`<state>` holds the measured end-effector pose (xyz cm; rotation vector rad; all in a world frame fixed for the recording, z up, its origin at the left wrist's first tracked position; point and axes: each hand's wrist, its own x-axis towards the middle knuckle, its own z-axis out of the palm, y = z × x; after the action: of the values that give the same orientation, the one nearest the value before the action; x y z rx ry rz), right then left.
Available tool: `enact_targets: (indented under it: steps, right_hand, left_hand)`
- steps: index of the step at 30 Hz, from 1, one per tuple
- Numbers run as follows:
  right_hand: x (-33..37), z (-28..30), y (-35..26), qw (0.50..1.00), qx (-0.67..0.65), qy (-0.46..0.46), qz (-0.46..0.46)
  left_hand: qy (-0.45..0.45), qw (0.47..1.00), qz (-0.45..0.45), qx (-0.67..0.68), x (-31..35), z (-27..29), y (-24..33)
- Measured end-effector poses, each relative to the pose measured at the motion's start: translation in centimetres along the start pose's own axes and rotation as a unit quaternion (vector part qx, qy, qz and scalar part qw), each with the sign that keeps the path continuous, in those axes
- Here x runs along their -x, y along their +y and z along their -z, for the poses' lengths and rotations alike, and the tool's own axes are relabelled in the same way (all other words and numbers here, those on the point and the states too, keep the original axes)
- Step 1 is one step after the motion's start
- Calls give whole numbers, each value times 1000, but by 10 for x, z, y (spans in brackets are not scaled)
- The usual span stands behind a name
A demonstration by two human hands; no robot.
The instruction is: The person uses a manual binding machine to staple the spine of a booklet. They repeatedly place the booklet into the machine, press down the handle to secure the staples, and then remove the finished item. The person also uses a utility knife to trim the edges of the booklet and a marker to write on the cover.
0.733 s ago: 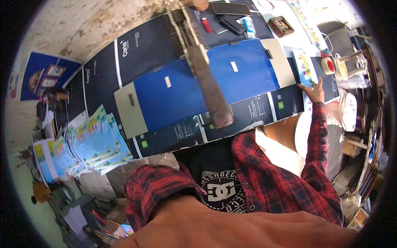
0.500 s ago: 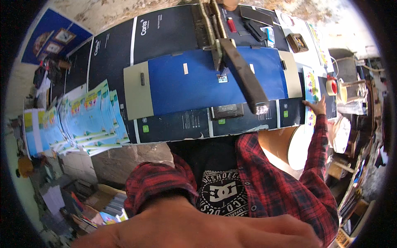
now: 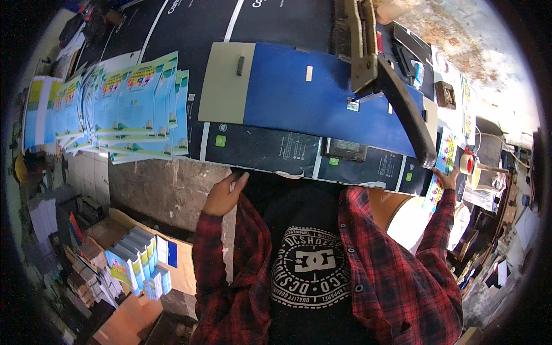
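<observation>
My left hand (image 3: 223, 194) is in front of the bench's near edge, by the black covering. Its fingers are loosely stretched and nothing shows in them. At the bench's right end, my right hand (image 3: 447, 178) lies over colourful printed sheets (image 3: 446, 150), thumb and fingers spread. Whether it grips them I cannot make out. Between the hands lies a long blue board (image 3: 305, 98) with a grey-green panel (image 3: 225, 83) at its left. A dark metal lever arm (image 3: 407, 112) slants over the board toward my right hand.
Light-blue printed sheets (image 3: 132, 109) fan out in a pile at the left. A tape roll (image 3: 467, 164) is just right of my right hand. A small dark box (image 3: 445, 95) stands farther back. Below left, booklets (image 3: 138, 259) stand by cardboard. A dark block (image 3: 344, 149) lies before the board.
The view has shifted, so the bench sits higher and tilts down to the right. My left hand now shows at the near edge. My right hand stays by the printed sheets.
</observation>
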<state>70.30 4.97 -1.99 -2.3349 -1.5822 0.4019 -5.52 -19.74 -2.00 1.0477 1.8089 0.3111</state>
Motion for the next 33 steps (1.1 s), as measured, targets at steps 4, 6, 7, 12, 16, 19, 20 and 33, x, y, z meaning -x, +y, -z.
enact_targets:
  steps: [4, 6, 7, 12, 16, 19, 20, 33]
  right_hand:
    - [-30, 22, 37, 997, -2, 58, -43]
    - [0, -3, -34, 995, -52, 84, -25]
    - [-18, 13, -3, 991, 42, 123, -40]
    - [20, 44, -28, 999, -36, 23, -3]
    - [81, 68, -140, 978, -149, -112, 97]
    - [158, 91, -234, 948, -138, -260, 120]
    - [177, 89, -256, 935, -160, -294, 121]
    - [72, -74, -351, 832, -129, -303, 446]
  left_hand:
    - [94, 987, 131, -15, -76, -110, -184]
    - [174, 979, 14, -101, -82, -148, -242]
    - [199, 965, -62, -158, -91, -165, -246]
    - [-87, 977, 154, 117, -44, -82, -108]
    - [-189, 982, 23, -14, 15, -14, -14]
    - [3, 970, -228, 82, 40, -2, 87]
    - [22, 945, -323, 46, 42, 4, 125]
    - [-136, 931, -107, 320, -50, -92, 191]
